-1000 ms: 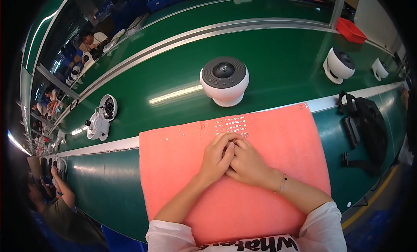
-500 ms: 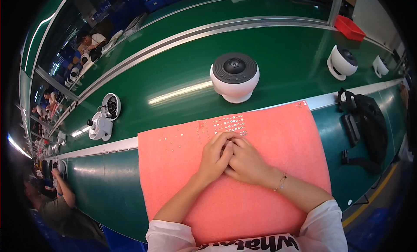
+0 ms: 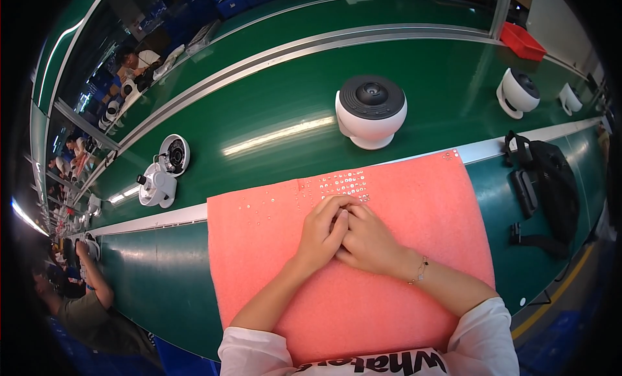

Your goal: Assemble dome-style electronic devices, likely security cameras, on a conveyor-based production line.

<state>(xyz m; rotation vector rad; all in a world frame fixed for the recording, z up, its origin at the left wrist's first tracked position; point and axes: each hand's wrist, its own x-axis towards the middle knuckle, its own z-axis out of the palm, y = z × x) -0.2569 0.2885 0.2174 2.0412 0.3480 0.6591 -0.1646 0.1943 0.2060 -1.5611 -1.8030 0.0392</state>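
My left hand (image 3: pixel 322 230) and my right hand (image 3: pixel 368 238) rest clasped together on a pink foam mat (image 3: pixel 259 272). Their fingers are curled and folded over each other, and no object shows in them. Just beyond the fingertips lie rows of small shiny metal pieces (image 3: pixel 343 181), like screws or washers. Some loose ones are scattered to their left. Past the mat, a white round camera-like device (image 3: pixel 371 110) with a black top stands upright on the green belt.
An opened white device (image 3: pixel 157 185) with its inside exposed sits on the green belt (image 3: pixel 272 110), left. More white devices (image 3: pixel 518 94) stand at the right, near a red tray (image 3: pixel 522 42). A black bag (image 3: pixel 551 188) lies right of the mat. A co-worker (image 3: pixel 91 305) sits at far left.
The white devices on the belt have moved to the right. My clasped hands have stayed in place on the mat. The co-worker's raised arm at far left has shifted slightly.
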